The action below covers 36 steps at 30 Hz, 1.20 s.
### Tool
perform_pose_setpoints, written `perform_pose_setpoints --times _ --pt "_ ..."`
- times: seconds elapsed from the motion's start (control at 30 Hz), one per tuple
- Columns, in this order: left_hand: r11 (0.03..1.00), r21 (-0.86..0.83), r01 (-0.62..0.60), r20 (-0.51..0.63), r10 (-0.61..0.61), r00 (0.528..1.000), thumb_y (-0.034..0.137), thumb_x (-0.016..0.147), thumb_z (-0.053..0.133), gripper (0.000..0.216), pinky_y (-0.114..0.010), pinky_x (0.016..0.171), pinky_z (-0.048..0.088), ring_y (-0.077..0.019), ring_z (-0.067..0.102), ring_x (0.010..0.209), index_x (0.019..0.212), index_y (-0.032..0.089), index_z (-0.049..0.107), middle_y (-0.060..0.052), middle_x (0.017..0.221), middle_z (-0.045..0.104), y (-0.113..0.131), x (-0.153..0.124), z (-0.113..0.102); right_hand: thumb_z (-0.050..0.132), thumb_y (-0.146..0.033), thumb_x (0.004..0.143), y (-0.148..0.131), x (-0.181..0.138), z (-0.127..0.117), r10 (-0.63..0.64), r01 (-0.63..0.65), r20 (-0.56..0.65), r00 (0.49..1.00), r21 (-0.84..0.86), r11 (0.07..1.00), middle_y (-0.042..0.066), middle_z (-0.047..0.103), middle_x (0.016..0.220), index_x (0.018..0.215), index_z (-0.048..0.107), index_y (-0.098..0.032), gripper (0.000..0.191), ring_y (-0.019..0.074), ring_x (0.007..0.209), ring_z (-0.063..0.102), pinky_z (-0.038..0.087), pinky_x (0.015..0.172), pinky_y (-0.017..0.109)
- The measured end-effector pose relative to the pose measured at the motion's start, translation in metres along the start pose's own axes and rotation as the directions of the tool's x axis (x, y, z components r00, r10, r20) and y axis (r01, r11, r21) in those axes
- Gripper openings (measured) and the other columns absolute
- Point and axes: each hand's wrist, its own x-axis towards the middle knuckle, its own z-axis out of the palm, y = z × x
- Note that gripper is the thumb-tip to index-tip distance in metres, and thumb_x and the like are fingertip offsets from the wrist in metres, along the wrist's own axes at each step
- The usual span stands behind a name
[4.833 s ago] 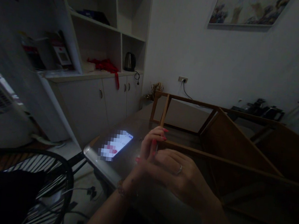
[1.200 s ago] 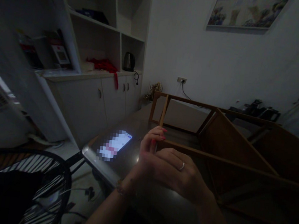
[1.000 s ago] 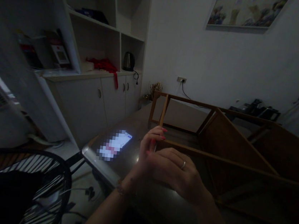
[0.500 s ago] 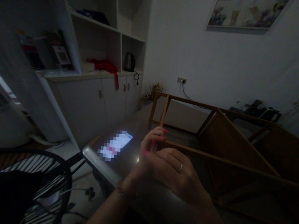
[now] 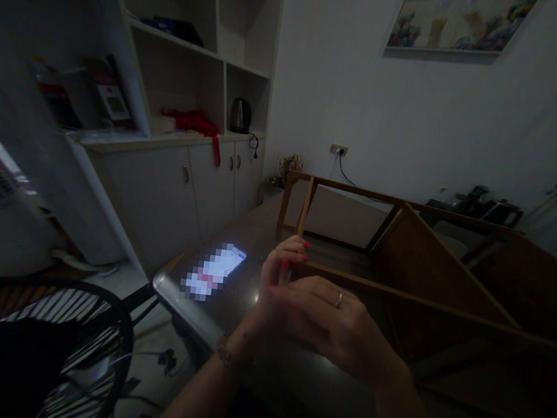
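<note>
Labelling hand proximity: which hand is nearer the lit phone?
Left. The left hand is right of the phone, at the wooden frame; the right hand is farther right.

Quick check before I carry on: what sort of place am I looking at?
Probably a room in a home, perhaps a living or dining room, though a small office is possible. A kettle stands on a white cabinet, and a picture hangs on the wall.

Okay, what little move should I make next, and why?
Perhaps turn the right hand slightly while the left hand steadies the wooden frame: the left curls at its near corner, the right sits close beside, though anything it grips is hidden.
</note>
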Motion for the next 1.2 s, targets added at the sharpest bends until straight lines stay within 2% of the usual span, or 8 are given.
perform_pose_setpoints --times 0.07,0.27,0.5,0.7,0.83,0.93,1.2 --pt "1.000 -0.014 -0.006 0.002 0.006 1.000 0.037 0.106 0.041 0.028 -0.042 0.093 0.053 -0.0205 0.065 0.104 0.104 0.024 0.067 -0.003 0.096 0.067 -0.002 -0.002 -0.001 0.055 -0.013 0.100 -0.001 0.001 0.001 0.021 -0.021 -0.011 1.000 0.031 0.999 0.006 0.073 0.107 0.123 0.063 -0.016 0.025 0.0134 0.100 0.069 0.059 0.090 0.025" --pt "0.997 -0.013 0.075 -0.015 -0.075 0.997 0.042 0.105 0.043 0.026 -0.044 0.094 0.053 -0.0212 0.065 0.103 0.106 0.026 0.063 -0.003 0.097 0.066 -0.001 -0.006 -0.001 0.054 -0.012 0.098 -0.001 0.000 0.001 0.035 -0.036 0.014 0.999 0.070 0.997 0.007 0.072 0.110 0.126 0.061 -0.017 0.029 0.0145 0.102 0.069 0.059 0.092 0.028" --pt "0.991 -0.035 0.127 -0.082 -0.130 0.988 0.038 0.106 0.040 0.019 -0.042 0.093 0.050 -0.0189 0.064 0.102 0.123 0.032 0.047 0.001 0.091 0.063 0.004 -0.008 0.009 0.057 -0.012 0.099 -0.002 0.000 0.000 0.059 -0.061 0.027 0.998 0.077 0.995 0.006 0.072 0.111 0.124 0.062 -0.018 0.026 0.0143 0.106 0.069 0.059 0.090 0.025" --pt "0.972 -0.098 0.212 -0.063 -0.219 0.974 0.045 0.106 0.040 0.018 -0.040 0.093 0.050 -0.0176 0.063 0.100 0.111 0.030 0.049 0.002 0.089 0.062 0.006 -0.007 0.008 0.060 -0.021 0.100 -0.002 0.000 0.005 0.106 -0.106 0.013 0.994 0.039 0.994 0.003 0.072 0.101 0.113 0.065 -0.018 0.014 0.0130 0.095 0.070 0.059 0.082 0.023" --pt "0.969 -0.114 0.221 -0.058 -0.228 0.972 0.044 0.106 0.040 0.017 -0.040 0.095 0.049 -0.0170 0.063 0.100 0.110 0.030 0.050 0.002 0.089 0.062 0.008 -0.005 0.008 0.053 -0.027 0.104 -0.002 0.003 0.008 0.044 -0.046 -0.036 0.998 -0.059 0.997 0.003 0.070 0.091 0.104 0.065 -0.018 0.015 0.0136 0.086 0.067 0.057 0.077 0.025" --pt "0.977 -0.111 0.180 -0.068 -0.188 0.980 0.040 0.106 0.041 0.014 -0.040 0.094 0.049 -0.0165 0.063 0.097 0.105 0.029 0.050 0.002 0.088 0.063 0.007 -0.004 0.008 0.049 -0.028 0.105 -0.003 0.005 0.011 -0.012 0.001 -0.073 0.997 -0.162 0.987 0.003 0.069 0.085 0.099 0.064 -0.017 0.020 0.0143 0.079 0.064 0.055 0.075 0.027" --pt "0.985 -0.086 0.149 -0.144 -0.160 0.977 0.041 0.105 0.044 0.014 -0.043 0.094 0.051 -0.0171 0.064 0.092 0.102 0.028 0.049 0.002 0.086 0.063 0.000 -0.006 0.012 0.058 -0.023 0.101 -0.004 0.005 0.027 -0.073 0.004 -0.235 0.969 -0.279 0.960 0.000 0.068 0.076 0.096 0.064 -0.018 0.009 0.0136 0.071 0.061 0.054 0.072 0.027"
